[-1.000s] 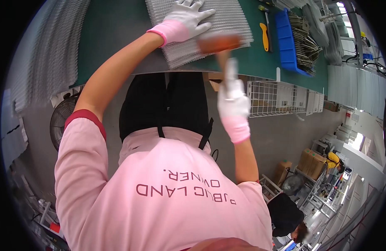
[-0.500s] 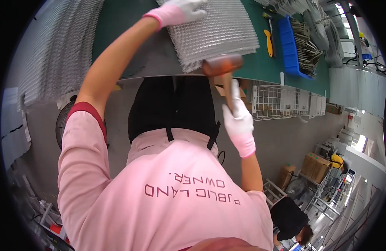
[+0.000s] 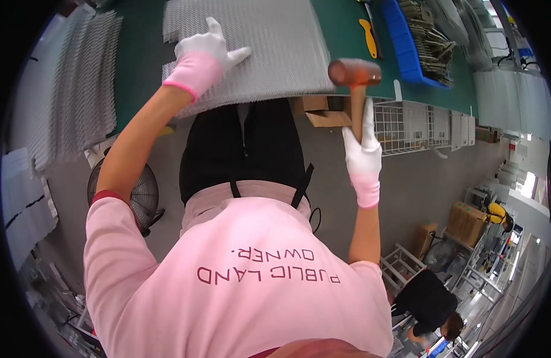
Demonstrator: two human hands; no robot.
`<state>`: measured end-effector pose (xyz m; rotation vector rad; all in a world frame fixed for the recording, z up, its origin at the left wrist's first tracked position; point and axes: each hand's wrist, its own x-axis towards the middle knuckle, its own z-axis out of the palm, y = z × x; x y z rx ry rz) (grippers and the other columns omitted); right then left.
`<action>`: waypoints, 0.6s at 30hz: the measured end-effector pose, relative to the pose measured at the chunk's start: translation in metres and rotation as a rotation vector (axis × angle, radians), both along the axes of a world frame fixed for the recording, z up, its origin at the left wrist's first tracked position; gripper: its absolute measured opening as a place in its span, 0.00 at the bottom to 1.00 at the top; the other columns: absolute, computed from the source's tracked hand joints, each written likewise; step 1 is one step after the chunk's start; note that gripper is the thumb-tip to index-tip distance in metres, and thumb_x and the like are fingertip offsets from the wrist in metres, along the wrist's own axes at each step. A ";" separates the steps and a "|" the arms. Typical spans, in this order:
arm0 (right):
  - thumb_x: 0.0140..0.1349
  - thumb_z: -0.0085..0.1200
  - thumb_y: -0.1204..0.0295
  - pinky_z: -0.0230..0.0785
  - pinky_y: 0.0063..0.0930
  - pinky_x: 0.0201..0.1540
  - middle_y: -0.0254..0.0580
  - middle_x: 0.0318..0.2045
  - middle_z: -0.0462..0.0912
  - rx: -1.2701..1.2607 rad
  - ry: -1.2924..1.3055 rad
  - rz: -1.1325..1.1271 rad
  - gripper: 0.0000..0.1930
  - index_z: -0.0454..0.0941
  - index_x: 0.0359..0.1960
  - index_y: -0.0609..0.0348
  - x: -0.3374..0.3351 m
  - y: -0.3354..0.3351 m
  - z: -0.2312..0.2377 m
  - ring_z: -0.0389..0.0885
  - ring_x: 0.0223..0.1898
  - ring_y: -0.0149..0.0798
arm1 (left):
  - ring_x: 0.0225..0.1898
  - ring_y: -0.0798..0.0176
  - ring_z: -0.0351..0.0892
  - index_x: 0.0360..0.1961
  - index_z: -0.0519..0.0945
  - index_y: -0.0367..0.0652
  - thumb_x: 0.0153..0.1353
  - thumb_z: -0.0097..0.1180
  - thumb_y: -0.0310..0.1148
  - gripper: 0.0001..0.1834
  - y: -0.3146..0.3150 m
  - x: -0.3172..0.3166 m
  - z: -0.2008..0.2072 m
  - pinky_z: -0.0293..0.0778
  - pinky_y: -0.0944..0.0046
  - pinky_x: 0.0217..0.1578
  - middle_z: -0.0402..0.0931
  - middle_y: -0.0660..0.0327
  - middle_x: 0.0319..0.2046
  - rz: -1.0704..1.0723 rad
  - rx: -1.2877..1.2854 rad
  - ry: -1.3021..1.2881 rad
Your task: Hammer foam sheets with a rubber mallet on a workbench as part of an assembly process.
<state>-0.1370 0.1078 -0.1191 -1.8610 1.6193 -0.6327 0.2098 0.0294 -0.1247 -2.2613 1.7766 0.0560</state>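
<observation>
My left hand (image 3: 202,56), in a white glove with a pink cuff, rests with its thumb and index finger spread on a silvery expanded-mesh sheet (image 3: 269,45). That sheet lies on the green table (image 3: 141,53), its near edge along the table's front edge; whether there are more sheets under it I cannot tell. Gloved the same way, my right hand (image 3: 365,158) is closed round the wooden handle of a mallet (image 3: 354,73) with a brownish-red head. The mallet head is held up at the table's front edge, to the right of the sheet and apart from it.
Stacked mesh sheets (image 3: 66,89) stand at the left. On the right are a yellow-handled tool (image 3: 368,39) and a blue bin (image 3: 404,45) of metal parts. Below the table edge are an open cardboard box (image 3: 326,118) and a white wire basket (image 3: 404,128). A fan (image 3: 141,194) stands on the floor.
The mesh sheet has shifted left and turned, its near edge now along the table's front. My left hand has come nearer and left. My right hand has carried the mallet to the right.
</observation>
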 end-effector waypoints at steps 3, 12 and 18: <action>0.69 0.56 0.74 0.72 0.36 0.62 0.58 0.68 0.74 -0.048 -0.036 -0.029 0.38 0.55 0.80 0.47 -0.006 -0.029 0.006 0.79 0.63 0.59 | 0.35 0.54 0.91 0.73 0.65 0.32 0.67 0.44 0.74 0.54 -0.041 -0.014 -0.008 0.83 0.52 0.31 0.87 0.52 0.33 -0.124 -0.029 -0.175; 0.70 0.57 0.66 0.72 0.44 0.62 0.54 0.63 0.79 -0.150 0.040 0.040 0.36 0.57 0.79 0.37 0.014 -0.092 0.022 0.80 0.58 0.61 | 0.31 0.53 0.90 0.48 0.83 0.27 0.70 0.41 0.72 0.49 -0.086 -0.002 -0.024 0.82 0.52 0.28 0.85 0.60 0.22 -0.163 -0.274 0.027; 0.70 0.55 0.71 0.77 0.43 0.54 0.59 0.57 0.83 -0.060 0.083 -0.060 0.37 0.57 0.80 0.36 0.010 -0.093 0.013 0.88 0.50 0.57 | 0.34 0.53 0.89 0.51 0.83 0.34 0.68 0.49 0.68 0.41 -0.080 -0.001 -0.025 0.81 0.50 0.32 0.86 0.56 0.27 -0.212 -0.336 -0.094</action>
